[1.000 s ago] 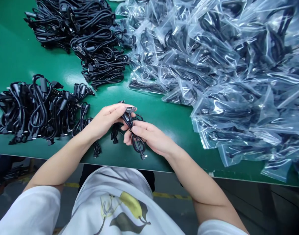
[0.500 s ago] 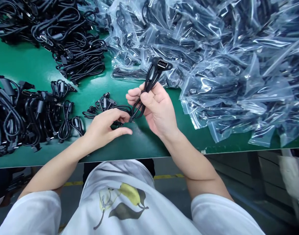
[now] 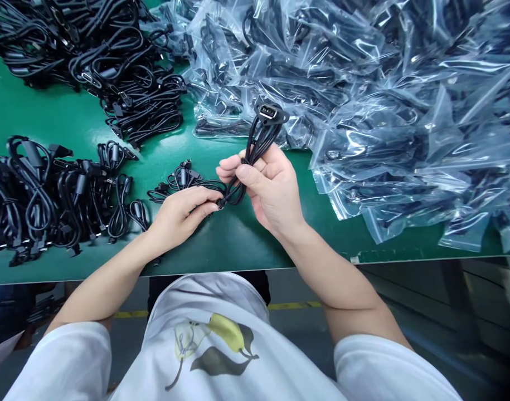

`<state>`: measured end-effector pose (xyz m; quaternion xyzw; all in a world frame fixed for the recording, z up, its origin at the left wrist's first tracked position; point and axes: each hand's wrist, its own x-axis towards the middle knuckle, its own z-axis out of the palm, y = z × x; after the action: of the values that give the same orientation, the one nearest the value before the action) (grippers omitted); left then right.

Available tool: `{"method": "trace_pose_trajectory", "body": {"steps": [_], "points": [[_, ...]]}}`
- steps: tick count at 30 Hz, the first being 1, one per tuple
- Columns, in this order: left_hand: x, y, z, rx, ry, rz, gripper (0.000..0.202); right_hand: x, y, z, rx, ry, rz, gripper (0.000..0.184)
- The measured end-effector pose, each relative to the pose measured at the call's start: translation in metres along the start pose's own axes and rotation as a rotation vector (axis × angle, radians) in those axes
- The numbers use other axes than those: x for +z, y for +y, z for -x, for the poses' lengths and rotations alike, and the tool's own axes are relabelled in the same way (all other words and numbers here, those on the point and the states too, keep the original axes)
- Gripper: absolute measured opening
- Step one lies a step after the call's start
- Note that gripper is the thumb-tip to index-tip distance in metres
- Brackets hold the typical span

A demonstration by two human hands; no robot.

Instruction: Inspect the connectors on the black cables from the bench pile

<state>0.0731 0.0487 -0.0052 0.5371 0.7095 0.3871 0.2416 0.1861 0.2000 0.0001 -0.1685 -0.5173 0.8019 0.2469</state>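
A coiled black USB cable (image 3: 263, 139) is held up over the green table, its socket end with mounting ears at the top and facing me. My right hand (image 3: 273, 186) pinches the bundle around its middle between thumb and fingers. At the bundle's lower end, a small connector (image 3: 221, 204) sits at the fingertips of my left hand (image 3: 185, 214), whose thumb and fingers are closed on it. Just behind my left hand lies another coiled black cable (image 3: 183, 177), partly covered by that hand.
Bundled black cables (image 3: 66, 195) lie in a row at the left of the green table (image 3: 255, 245). Behind them is a heap of more cables (image 3: 125, 72). Clear plastic bags (image 3: 363, 122) with black cables inside are piled across the back and right.
My left thumb and fingers have closed on the lower connector. The bundle in my right hand has turned slightly, so its socket faces me more. The whole view has shifted a little.
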Motion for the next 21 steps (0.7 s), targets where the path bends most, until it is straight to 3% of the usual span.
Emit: {"method": "trace_pose_trajectory", "body": {"steps": [16, 21], "points": [[0.003, -0.009, -0.001, 0.011, 0.047, 0.066, 0.021, 0.001, 0.000, 0.011, -0.125, -0.061, 0.070, 0.038], [0.000, -0.013, -0.001, -0.054, 0.038, 0.289, 0.022, 0.002, 0.000, 0.014, -0.153, -0.048, 0.027, 0.036]]}}
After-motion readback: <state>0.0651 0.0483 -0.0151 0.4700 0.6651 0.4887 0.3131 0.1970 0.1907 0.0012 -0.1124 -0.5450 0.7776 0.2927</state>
